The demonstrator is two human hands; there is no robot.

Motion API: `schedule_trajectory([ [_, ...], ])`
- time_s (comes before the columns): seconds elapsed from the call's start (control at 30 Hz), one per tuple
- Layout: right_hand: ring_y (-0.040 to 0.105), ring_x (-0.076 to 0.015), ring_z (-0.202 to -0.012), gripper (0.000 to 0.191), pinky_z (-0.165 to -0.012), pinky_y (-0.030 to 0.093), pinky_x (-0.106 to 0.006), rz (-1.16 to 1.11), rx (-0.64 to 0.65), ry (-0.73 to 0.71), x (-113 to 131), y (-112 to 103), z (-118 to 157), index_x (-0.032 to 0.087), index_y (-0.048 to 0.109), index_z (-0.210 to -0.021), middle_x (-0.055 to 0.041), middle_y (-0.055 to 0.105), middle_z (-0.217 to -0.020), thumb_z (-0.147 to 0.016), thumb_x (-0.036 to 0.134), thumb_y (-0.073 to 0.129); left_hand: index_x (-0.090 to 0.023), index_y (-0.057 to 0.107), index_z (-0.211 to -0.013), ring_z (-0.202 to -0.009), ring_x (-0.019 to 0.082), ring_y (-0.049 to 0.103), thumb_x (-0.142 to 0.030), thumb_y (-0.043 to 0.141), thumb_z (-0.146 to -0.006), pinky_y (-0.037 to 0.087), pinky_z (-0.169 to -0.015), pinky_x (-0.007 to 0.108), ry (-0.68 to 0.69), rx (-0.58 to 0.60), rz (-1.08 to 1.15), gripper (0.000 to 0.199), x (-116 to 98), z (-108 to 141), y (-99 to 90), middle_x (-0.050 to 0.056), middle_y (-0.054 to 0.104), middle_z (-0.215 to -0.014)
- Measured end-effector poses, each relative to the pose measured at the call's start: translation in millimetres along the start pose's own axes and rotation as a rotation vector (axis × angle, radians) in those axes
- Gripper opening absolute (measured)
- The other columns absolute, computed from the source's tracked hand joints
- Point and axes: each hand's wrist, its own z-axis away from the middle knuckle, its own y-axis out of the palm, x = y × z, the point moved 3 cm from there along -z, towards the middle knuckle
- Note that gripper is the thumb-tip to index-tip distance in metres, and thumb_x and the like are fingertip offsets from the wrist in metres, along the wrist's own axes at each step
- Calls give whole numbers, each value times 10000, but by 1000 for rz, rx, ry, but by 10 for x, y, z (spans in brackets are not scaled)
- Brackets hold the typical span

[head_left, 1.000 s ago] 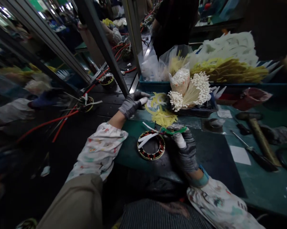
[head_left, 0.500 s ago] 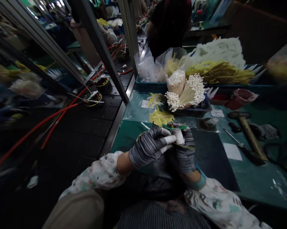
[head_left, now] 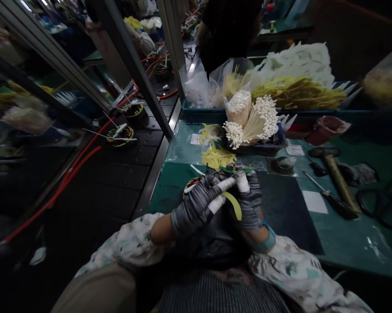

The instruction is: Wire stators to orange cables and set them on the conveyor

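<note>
Both my hands wear grey striped gloves with white taped fingertips. My left hand (head_left: 200,204) holds a curved yellow strip (head_left: 235,205) over a round stator ring (head_left: 192,182) with coloured windings and white strips in it. My right hand (head_left: 249,198) touches the ring's far right side, fingers curled by a green tie (head_left: 238,170). The ring lies on a dark mat (head_left: 280,208) on the green bench, mostly hidden under my hands.
A pile of yellow strips (head_left: 217,156) lies just beyond the ring. Bundles of white-tipped sticks (head_left: 251,121) and bags stand behind it. A hammer (head_left: 333,167), a screwdriver (head_left: 329,200) and a pink cup (head_left: 326,129) lie right. On the left runs a conveyor with more stators (head_left: 120,134). A person stands behind.
My left hand came back from the yellow strip pile to the ring, carrying a yellow strip. The strip now hangs lower between both hands. The camera shifted a little.
</note>
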Motion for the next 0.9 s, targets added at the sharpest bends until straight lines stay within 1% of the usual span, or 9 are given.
schedule_trajectory([
  [0.1,740,-270,-1052,234,-987,665,-499,-123,-44,90,62,119,-20,224,742,-1152,-126,787,-1129,-1040,398,632,-203,835,-1237,-1155,242,789,-317,641,-1065,639,-1109,394,-239,-31,320,283,-41,-102,-109,105,836,-1210],
  [0.23,759,-238,-1004,247,-950,668,-452,-243,-100,162,119,177,-75,215,733,-1059,-104,811,-1110,-1035,451,664,-201,835,-1063,-1003,235,818,-426,884,-904,689,-969,362,-425,-280,415,280,-18,-216,-271,69,864,-1080],
  [0.3,762,-223,-1005,294,-935,668,-417,-259,-93,169,141,158,-99,213,738,-1033,-91,814,-1103,-1022,501,685,-208,815,-1037,-889,198,810,-427,896,-901,690,-869,310,-371,-326,337,270,-35,-255,-307,40,858,-995],
  [0.47,742,-207,-909,374,-894,663,-408,-257,-131,184,56,126,-64,212,727,-1024,-72,800,-1024,-983,584,717,-189,777,-1032,-861,150,817,-237,705,-1072,659,-829,230,69,-105,-93,96,-168,-230,-107,33,848,-954],
  [0.57,747,-228,-865,372,-858,675,-441,-229,-151,179,-21,139,-10,227,704,-1002,-76,800,-972,-955,595,730,-172,746,-1107,-896,194,830,-230,680,-1078,674,-809,283,326,-153,-457,93,-189,-130,38,68,850,-995],
  [0.63,773,-247,-916,371,-897,688,-467,-249,-117,181,-24,140,7,243,712,-1023,-92,820,-1027,-960,609,718,-186,721,-1127,-874,200,825,-247,717,-1043,673,-784,296,426,-202,-542,104,-178,-79,69,60,849,-983],
  [0.73,796,-246,-993,377,-947,691,-453,-274,-64,184,51,114,-4,252,742,-1039,-83,838,-1090,-968,622,722,-220,690,-1134,-866,181,812,-252,725,-1029,665,-774,282,370,-316,-430,115,-139,-70,-31,39,838,-971],
  [0.83,804,-232,-1034,379,-980,678,-414,-308,-32,205,141,99,-39,229,772,-1061,-69,848,-1106,-959,594,766,-251,714,-1118,-1036,186,793,-266,694,-1072,673,-933,326,190,-444,-220,52,-80,-103,-188,45,806,-1111],
  [0.9,806,-236,-1070,378,-1001,672,-411,-341,-11,216,169,104,-60,222,782,-1100,-75,849,-1157,-955,572,786,-259,763,-1094,-1066,187,761,-284,721,-1065,654,-991,343,132,-429,-188,57,-55,-119,-230,39,772,-1123],
])
